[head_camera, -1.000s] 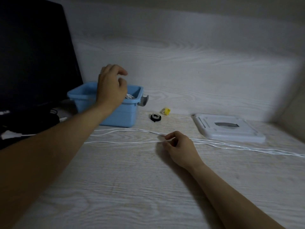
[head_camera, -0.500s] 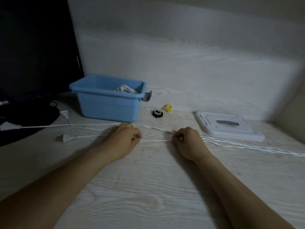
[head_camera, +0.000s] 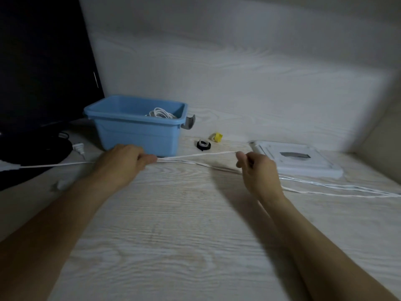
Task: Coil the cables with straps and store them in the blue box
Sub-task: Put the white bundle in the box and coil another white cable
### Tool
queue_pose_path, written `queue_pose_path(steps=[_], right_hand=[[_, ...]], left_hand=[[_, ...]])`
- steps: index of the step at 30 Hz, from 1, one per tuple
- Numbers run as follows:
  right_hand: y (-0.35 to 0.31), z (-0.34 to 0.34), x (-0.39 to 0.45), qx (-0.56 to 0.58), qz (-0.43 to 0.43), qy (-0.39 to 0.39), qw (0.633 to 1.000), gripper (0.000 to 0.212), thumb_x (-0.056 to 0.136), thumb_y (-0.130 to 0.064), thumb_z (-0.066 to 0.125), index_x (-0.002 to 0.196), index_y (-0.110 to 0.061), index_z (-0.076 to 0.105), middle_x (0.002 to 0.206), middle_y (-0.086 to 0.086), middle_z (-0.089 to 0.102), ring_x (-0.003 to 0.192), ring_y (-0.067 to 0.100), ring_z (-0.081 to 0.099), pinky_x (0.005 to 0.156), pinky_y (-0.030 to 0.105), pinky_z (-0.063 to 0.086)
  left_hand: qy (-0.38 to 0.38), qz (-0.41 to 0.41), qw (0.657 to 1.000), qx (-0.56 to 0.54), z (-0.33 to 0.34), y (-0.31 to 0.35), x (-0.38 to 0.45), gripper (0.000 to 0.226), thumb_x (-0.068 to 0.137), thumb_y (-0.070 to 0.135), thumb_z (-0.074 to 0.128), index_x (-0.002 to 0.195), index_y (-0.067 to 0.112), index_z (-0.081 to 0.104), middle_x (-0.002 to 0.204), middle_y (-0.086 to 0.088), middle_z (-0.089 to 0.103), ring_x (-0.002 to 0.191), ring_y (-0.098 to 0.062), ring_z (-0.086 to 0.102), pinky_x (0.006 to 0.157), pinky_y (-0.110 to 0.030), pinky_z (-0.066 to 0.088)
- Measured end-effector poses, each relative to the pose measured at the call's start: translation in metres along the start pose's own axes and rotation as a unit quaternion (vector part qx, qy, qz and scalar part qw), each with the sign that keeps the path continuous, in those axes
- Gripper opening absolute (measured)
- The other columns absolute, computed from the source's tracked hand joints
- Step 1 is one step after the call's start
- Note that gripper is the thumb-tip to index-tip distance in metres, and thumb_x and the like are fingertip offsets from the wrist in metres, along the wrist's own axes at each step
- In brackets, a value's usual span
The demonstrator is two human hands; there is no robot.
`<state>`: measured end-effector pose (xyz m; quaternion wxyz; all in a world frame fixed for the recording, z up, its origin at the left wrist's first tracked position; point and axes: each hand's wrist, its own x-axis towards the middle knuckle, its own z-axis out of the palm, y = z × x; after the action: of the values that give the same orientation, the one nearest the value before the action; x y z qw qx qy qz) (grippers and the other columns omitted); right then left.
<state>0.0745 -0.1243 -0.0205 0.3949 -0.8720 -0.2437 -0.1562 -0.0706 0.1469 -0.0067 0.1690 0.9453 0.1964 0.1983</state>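
Left hand (head_camera: 122,162) pinches the white cable (head_camera: 196,156) just in front of the blue box (head_camera: 138,132); right hand (head_camera: 258,170) pinches the same strand w/ thumb + fingers curled, lifted a bit off the table (head_camera: 184,235). More cable strands run along the table to the right edge, passing beside the white lid (head_camera: 301,164). A coiled cable (head_camera: 160,112) sits inside the box. Behind the taut strand: black strap roll (head_camera: 203,145) + yellow strap roll (head_camera: 216,137), near each other, apart from the box. Left side: a white plug (head_camera: 79,148) by dark cables, black monitor (head_camera: 41,61) behind. Grey latch (head_camera: 188,122) on box's right end
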Motion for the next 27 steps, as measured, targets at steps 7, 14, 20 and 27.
queue_pose_path(steps=[7,14,20,27], right_hand=[[0.021,-0.016,0.017,0.151,0.149,0.232,0.949,0.046,0.105,-0.032,0.038,0.077,-0.011,0.067,0.076,0.012,0.068,0.081,0.033,0.064,0.068,0.031,0.038],[0.009,-0.014,0.006,0.096,0.03,0.143,0.985,0.036,0.09,-0.023,0.066,0.124,-0.017,0.059,0.108,0.001,0.064,0.104,0.018,0.059,0.094,0.037,0.046],[-0.028,0.008,-0.019,0.114,-0.157,-0.114,0.974,0.025,0.096,-0.034,0.061,0.116,-0.019,0.066,0.101,-0.004,0.068,0.093,0.008,0.063,0.086,0.024,0.05],[-0.028,0.004,-0.017,0.138,-0.17,-0.063,0.974,0.011,0.097,-0.029,0.061,0.097,-0.02,0.067,0.065,-0.003,0.064,0.059,0.014,0.059,0.058,0.031,0.047]], left_hand=[[-0.095,0.053,0.994,0.025,0.013,0.005,-0.003,0.029,0.101,0.029,0.047,0.076,0.017,0.055,0.081,-0.001,0.06,0.08,-0.021,0.056,0.071,-0.033,0.042],[-0.002,0.085,0.982,-0.168,0.01,0.02,-0.013,0.041,0.102,0.027,0.043,0.064,0.016,0.049,0.057,0.008,0.052,0.052,-0.006,0.047,0.057,-0.028,0.038],[-0.088,-0.04,0.822,-0.561,0.011,0.056,-0.029,0.039,0.107,0.029,0.03,0.077,0.008,0.042,0.045,0.0,0.029,0.031,-0.009,0.019,0.034,-0.014,0.017],[-0.121,-0.127,0.602,-0.779,-0.004,0.047,-0.018,0.033,0.102,0.029,0.033,0.078,0.015,0.05,0.052,0.008,0.027,0.037,-0.005,0.022,0.037,-0.02,0.02]])
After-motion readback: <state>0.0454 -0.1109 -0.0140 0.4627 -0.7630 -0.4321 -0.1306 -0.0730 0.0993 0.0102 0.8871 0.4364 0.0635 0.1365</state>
